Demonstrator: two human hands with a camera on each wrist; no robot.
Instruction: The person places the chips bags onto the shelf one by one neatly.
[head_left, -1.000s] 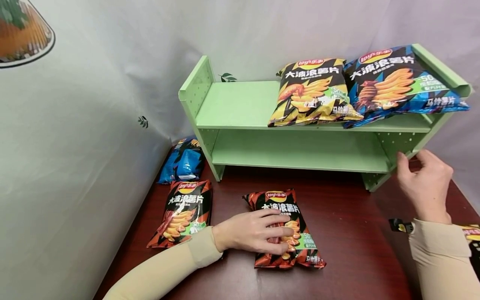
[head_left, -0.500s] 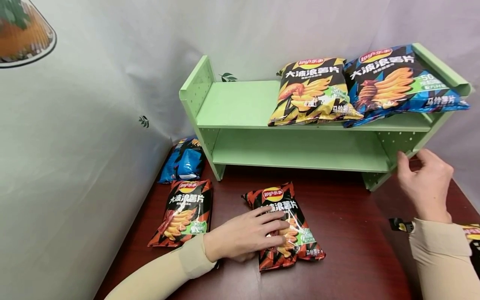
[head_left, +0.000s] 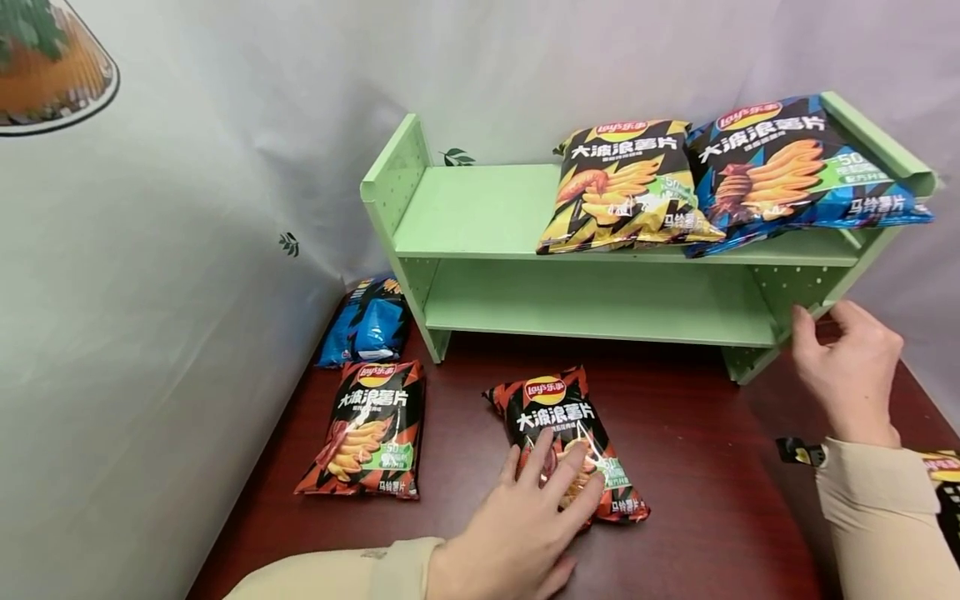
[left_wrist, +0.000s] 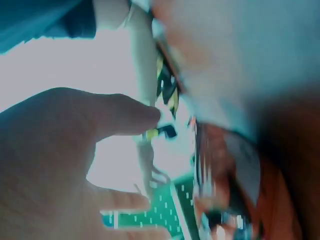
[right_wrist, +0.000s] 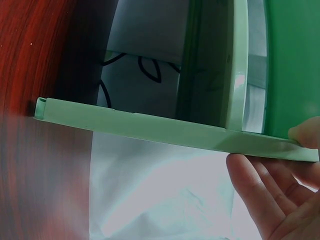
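In the head view a red and black bag of potato chips point(head_left: 558, 412) lies at a slant on the table. My left hand point(head_left: 517, 529) is over its lower near part, fingers spread and fairly straight; whether they touch it is hard to tell. The left wrist view, blurred, has the thumb point(left_wrist: 120, 115) apart from the fingers and a reddish bag point(left_wrist: 272, 190) at the right. My right hand point(head_left: 851, 371) grips the right side panel of a green two-tier shelf point(head_left: 600, 296). Thumb and fingers sit on opposite sides of the panel's edge point(right_wrist: 160, 132) in the right wrist view.
On the top tier, a yellow and black chip bag point(head_left: 630, 187) leans beside a blue one point(head_left: 787, 171). Another red bag point(head_left: 367, 429) lies at the left, with blue bags point(head_left: 367, 325) behind it by the wall. A partly cut-off bag point(head_left: 947, 487) is at the far right.
My left hand has drawn back toward me and spread its fingers, uncovering more of the red bag. That bag has turned slightly. The right hand has stayed on the shelf panel.
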